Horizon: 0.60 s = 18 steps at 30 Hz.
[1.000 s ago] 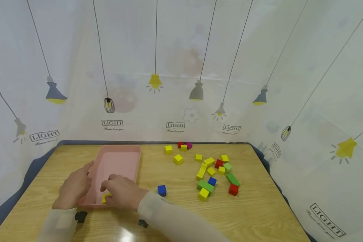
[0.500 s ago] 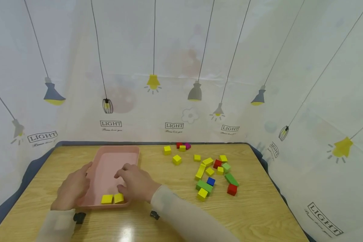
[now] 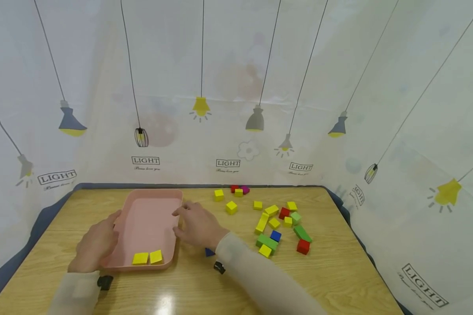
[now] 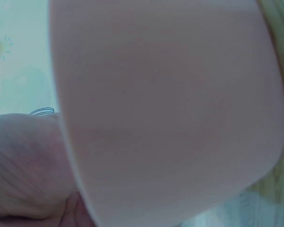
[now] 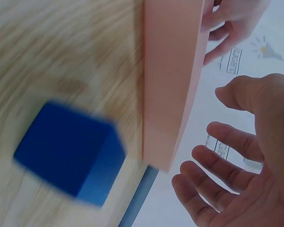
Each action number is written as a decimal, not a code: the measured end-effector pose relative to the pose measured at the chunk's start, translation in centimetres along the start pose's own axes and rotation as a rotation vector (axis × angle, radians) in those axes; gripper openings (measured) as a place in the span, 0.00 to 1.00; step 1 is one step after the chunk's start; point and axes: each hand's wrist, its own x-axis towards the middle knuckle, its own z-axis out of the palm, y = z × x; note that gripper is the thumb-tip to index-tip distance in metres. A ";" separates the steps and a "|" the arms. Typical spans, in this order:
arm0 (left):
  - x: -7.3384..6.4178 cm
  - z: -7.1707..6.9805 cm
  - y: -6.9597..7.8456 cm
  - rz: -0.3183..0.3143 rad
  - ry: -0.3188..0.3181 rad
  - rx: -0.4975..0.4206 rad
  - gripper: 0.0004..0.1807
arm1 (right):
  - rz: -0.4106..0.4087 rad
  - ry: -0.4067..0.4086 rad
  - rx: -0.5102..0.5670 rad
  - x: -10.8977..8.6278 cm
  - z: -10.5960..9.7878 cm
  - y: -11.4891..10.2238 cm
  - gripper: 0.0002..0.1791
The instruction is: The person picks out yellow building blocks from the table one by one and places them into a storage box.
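My left hand (image 3: 96,245) holds the left rim of a pink tray (image 3: 150,223), its bent fingers reaching over the edge. In the left wrist view, the tray's wall (image 4: 170,113) fills most of the picture, with part of the hand (image 4: 31,165) behind its rim. Two yellow blocks (image 3: 140,258) lie side by side in the tray's near end. My right hand (image 3: 199,225) hovers by the tray's right rim, fingers spread and slightly bent, with nothing in them. Below that hand a blue block (image 5: 68,151) stands on the table, mostly covered by the wrist in the head view.
To the right on the wooden table (image 3: 319,280) are scattered yellow blocks (image 3: 262,223), green blocks (image 3: 267,243), red blocks (image 3: 303,246) and another blue block (image 3: 275,236). A magenta block (image 3: 245,190) sits by the back edge. A lamp-printed curtain (image 3: 173,78) surrounds the table.
My right hand has let go of a yellow block in the tray and moved right, out to the tray's right rim. The left hand stays at the left rim.
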 end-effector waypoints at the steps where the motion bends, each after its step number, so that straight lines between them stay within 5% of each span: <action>1: 0.0 0.0 0.0 0.002 0.002 0.003 0.39 | 0.010 -0.001 0.011 0.0 0.0 0.4 0.25; 18: 0.0 -0.1 0.3 -0.035 -0.013 -0.017 0.39 | 0.159 0.062 0.072 -1.8 -1.5 9.3 0.28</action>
